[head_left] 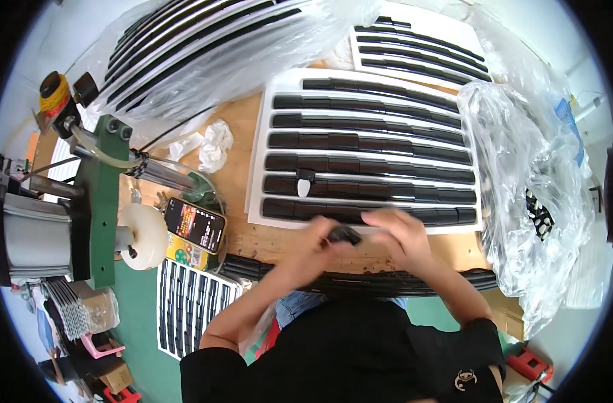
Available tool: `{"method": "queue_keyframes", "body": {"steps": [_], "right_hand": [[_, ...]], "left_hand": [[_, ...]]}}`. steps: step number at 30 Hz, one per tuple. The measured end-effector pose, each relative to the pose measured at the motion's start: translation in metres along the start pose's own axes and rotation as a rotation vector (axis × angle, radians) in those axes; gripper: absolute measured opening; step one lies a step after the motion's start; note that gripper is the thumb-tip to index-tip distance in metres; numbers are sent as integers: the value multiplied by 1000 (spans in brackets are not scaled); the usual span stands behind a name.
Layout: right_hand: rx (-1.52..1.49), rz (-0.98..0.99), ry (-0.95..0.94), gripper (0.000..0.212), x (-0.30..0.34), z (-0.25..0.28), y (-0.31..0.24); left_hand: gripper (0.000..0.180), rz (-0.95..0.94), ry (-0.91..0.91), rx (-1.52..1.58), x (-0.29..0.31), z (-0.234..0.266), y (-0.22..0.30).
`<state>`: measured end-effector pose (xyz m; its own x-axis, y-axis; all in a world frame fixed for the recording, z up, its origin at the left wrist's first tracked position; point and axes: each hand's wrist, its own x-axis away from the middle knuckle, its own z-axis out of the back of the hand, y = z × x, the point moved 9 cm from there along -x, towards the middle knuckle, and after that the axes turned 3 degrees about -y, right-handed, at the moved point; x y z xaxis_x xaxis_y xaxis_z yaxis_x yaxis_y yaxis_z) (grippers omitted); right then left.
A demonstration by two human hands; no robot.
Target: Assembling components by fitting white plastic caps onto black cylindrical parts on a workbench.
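Holding small black piece (345, 234), just below frame centre, long axis roughly left-right: left hand (311, 247) nearer, fingers closed on it; right hand (406, 236) just rightward, blurred, grip unclear.

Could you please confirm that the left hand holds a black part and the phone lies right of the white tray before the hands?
Not quite: the head view shows the phone left of that white tray; the left hand holds the black part.

Left fingers (322, 228) hold a small black piece (345, 235).
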<state>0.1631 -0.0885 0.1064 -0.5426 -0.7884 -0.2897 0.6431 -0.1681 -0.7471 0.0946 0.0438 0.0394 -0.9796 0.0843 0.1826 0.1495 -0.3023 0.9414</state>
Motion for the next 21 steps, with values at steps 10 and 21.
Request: {"method": "queue_keyframes", "body": {"steps": [10, 21], "right_hand": [[305, 44, 136, 26, -113, -66, 32], [236, 95, 170, 18, -104, -70, 21]], "left_hand": [[52, -98, 583, 500, -113, 178, -5], [59, 68, 802, 346, -205, 211, -74]]}}
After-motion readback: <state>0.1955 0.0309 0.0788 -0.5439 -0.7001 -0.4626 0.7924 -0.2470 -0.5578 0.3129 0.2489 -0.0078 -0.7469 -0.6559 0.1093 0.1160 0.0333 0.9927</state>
